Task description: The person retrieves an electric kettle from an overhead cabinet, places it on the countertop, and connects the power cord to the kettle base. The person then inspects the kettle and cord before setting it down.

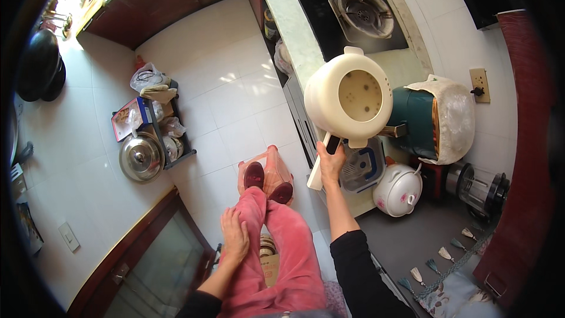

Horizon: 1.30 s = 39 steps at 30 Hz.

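My right hand (332, 164) is closed round the long handle of a cream-coloured pot (318, 103), which is held over the edge of the counter. The round window in its lid (360, 95) lets dark roundish spots show through; what they are I cannot make out. My left hand (235, 234) rests on my pink trouser leg, fingers stretched out, holding nothing. Just below the pot, partly hidden by it and my wrist, is a clear box with a blue-rimmed lid (365, 171). Near it stands a white lidded pot with pink flowers (398, 190).
A black gas hob (323, 9) is set in the counter ahead. To the right stand a green appliance under a cloth (415, 115) and a clear jug (479, 185). On the left are a loaded rack (162, 123) and a glazed door (156, 259). My feet rest on a pink stool (272, 162).
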Motion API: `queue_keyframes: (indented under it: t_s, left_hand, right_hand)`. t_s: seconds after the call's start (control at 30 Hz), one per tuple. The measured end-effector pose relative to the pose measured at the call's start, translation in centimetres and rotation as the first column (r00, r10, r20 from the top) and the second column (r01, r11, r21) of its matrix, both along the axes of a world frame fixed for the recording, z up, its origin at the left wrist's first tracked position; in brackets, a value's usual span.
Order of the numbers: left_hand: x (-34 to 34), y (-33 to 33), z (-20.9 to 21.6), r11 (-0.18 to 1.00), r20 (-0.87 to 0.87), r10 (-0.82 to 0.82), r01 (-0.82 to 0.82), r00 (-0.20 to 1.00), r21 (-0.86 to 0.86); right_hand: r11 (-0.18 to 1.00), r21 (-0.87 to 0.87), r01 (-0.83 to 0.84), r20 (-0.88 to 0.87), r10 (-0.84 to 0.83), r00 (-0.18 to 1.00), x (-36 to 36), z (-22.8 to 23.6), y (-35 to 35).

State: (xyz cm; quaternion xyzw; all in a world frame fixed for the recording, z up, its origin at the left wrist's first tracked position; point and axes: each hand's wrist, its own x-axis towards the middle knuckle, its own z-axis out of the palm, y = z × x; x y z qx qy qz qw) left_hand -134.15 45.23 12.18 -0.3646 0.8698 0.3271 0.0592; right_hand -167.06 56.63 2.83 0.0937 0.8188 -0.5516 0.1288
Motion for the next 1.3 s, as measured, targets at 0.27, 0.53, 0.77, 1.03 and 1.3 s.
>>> queue_keyframes:
  t_s: [0.27, 0.53, 0.77, 1.03, 1.3]
  left_hand:
    - [-0.5, -0.2, -0.1, 0.999, 0.023, -0.039, 0.039, 0.999, -0.007]
    - [-0.9, -1.0, -0.2, 0.996, 0.051, -0.083, 0.084, 0.995, -0.01]
    - [-1.3, -1.2, -0.8, 0.992, 0.05, -0.122, 0.124, 0.991, -0.022]
    - [-6.3, -2.7, -3.4, 0.979, -0.004, -0.199, 0.199, 0.98, -0.034]
    - [-25.1, -8.6, -8.3, 0.844, -0.128, -0.509, 0.464, 0.851, -0.271]
  right_hand:
    - [1.0, 0.028, 0.006, -0.003, -0.006, 1.0, -0.6, -1.1, 0.2]
    - [0.999, -0.007, 0.037, -0.021, -0.038, 0.999, -1.4, -1.0, -0.8]
    - [0.994, 0.021, -0.107, 0.141, 0.103, 0.985, -2.3, 3.1, -1.0]
    - [0.993, -0.03, -0.114, 0.161, 0.117, 0.98, 1.7, 5.4, 1.3]
    - [0.929, 0.211, -0.304, 0.084, 0.293, 0.953, 15.6, 7.4, 7.4]
